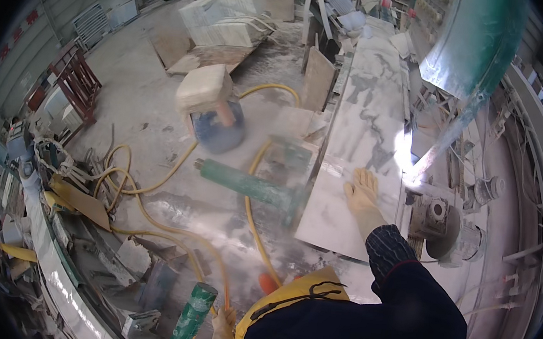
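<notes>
My right hand (364, 195), in a pale work glove, lies flat on a white stone slab with grey veins (326, 211), its fingers stretched toward the far end. The slab rests on a long machine bed. At the lower edge hangs my left hand (223, 328), gloved as well, beside a dusty green post (193, 312). A yellow hose (220, 266) runs down to that hand; whether the fingers close on it is hidden. Just right of the slab are a dusty motor-like part (434, 214) and a bright light.
A green roller arm (244, 183) juts out left of the slab. Beyond it stands a cushioned stool with a blue drum (216, 128). Yellow hose loops over the wet floor. A large green machine housing (472, 51) hangs at the far right. Stone blocks (224, 18) sit far back.
</notes>
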`<control>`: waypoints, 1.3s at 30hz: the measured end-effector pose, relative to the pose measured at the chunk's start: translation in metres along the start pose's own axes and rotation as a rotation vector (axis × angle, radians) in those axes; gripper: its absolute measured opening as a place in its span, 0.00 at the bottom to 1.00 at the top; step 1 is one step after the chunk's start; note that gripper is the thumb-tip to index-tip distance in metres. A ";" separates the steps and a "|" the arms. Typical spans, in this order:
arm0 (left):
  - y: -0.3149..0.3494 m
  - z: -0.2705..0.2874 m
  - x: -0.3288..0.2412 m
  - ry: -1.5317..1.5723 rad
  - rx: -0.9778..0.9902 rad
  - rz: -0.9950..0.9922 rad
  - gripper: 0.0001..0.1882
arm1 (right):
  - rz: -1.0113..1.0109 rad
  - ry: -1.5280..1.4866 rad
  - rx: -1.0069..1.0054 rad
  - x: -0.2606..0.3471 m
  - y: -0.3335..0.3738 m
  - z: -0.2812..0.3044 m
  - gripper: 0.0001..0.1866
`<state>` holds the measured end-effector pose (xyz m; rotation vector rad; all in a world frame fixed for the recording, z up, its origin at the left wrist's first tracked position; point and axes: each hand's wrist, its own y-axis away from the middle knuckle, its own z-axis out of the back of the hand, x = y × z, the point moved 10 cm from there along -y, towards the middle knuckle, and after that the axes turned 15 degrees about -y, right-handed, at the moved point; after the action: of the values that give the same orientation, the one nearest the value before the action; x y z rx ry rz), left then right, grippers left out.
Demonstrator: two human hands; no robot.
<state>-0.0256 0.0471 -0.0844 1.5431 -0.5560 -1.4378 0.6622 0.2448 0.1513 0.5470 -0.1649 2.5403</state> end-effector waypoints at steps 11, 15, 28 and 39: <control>0.005 0.021 0.026 0.004 0.012 -0.024 0.16 | 0.016 0.027 -0.091 -0.003 -0.009 0.002 0.35; 0.021 0.015 0.024 0.001 -0.058 -0.038 0.15 | 0.031 0.021 -0.114 -0.006 -0.010 0.002 0.35; 0.016 0.016 0.027 -0.072 0.020 -0.018 0.17 | 0.038 0.001 -0.134 -0.002 -0.015 0.009 0.34; 0.021 0.020 0.016 -0.153 0.016 -0.024 0.18 | 0.075 -0.011 -0.206 0.000 -0.018 0.014 0.33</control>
<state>-0.0357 0.0178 -0.0722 1.4649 -0.6427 -1.5821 0.6769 0.2568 0.1644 0.4813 -0.4535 2.5536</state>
